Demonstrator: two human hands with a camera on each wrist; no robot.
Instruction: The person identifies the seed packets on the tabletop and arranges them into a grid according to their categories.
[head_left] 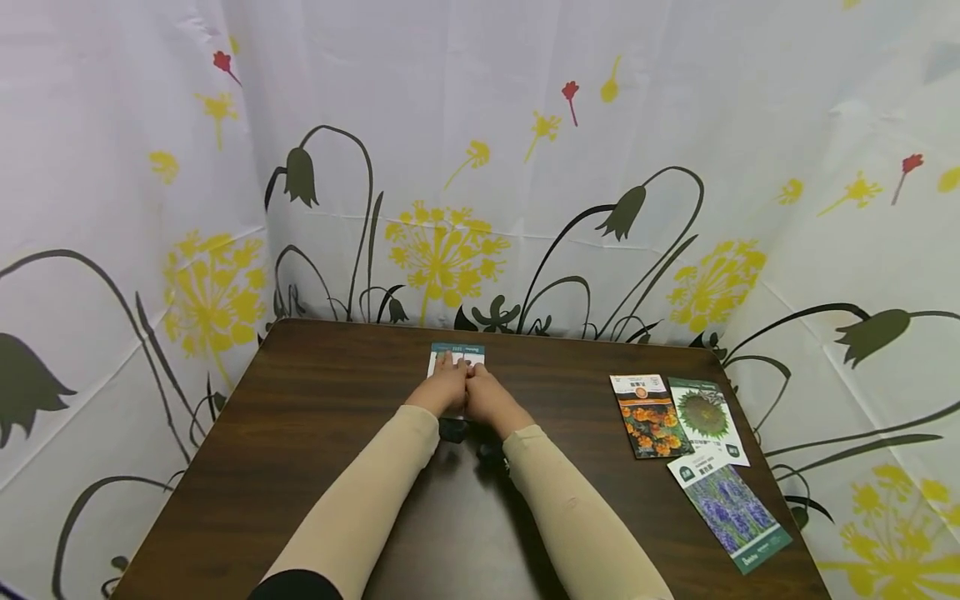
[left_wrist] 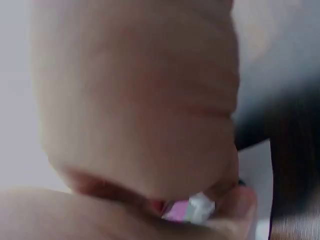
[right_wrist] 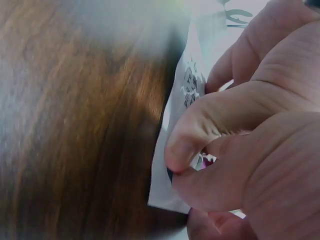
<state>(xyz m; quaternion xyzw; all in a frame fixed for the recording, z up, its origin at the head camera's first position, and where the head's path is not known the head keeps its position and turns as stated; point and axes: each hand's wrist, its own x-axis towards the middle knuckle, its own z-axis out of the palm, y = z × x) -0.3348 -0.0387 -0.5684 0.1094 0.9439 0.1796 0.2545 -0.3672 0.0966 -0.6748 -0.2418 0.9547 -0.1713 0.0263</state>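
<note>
A seed packet (head_left: 457, 348) with a teal top band and a white body lies near the table's far edge, under both hands. My left hand (head_left: 444, 388) reaches over it from the left, its fingers on the packet and its thumb against it. From the right, my right hand (head_left: 492, 398) pinches the packet between thumb and index finger; a small dark spot shows at the pinch. In the right wrist view the packet (right_wrist: 172, 120) shows a white side with dark print. Pink and white print (left_wrist: 186, 210) peeks through beneath the left palm. The hands hide most of the packet.
Three more seed packets lie to the right: one with orange flowers (head_left: 651, 421), one with a sunflower head (head_left: 705, 412) and one with purple flowers (head_left: 731, 508) overlapping it. The dark wooden table (head_left: 315, 417) backs onto a flower-printed curtain (head_left: 480, 100).
</note>
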